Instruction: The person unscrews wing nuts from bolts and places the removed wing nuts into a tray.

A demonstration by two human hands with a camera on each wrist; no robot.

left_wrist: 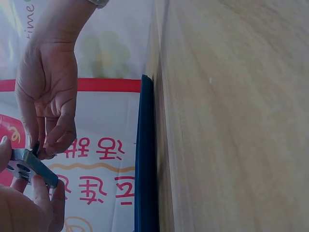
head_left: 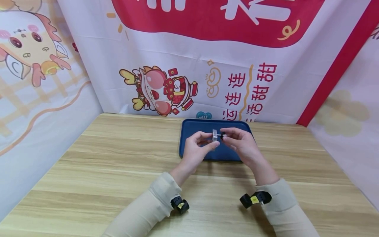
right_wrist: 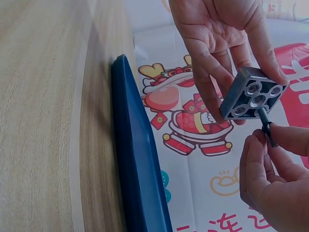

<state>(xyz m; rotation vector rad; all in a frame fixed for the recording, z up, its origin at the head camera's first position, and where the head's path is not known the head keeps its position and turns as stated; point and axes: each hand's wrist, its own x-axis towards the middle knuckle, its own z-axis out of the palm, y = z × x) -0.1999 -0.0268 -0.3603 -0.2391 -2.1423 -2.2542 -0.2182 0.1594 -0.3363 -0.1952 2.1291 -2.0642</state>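
My left hand (head_left: 196, 148) holds a small square metal block (right_wrist: 252, 96) by its edges, thumb on one side and fingers on the other. Recessed round holes show on the block's face in the right wrist view. From the right, my right hand (head_left: 245, 146) pinches a thin threaded screw with a black head (right_wrist: 264, 122) between thumb and fingertips. The screw's tip meets the block's face at a hole near one corner; how deep it sits I cannot tell. Both hands are raised over a blue tray (head_left: 189, 126).
The tray lies on a wood-grain table (head_left: 124, 158), close to its back edge. A printed white and red cloth (head_left: 112, 59) hangs behind the table, with more cloth at both sides. Each sleeve cuff carries a black strapped wrist camera (head_left: 181, 204).
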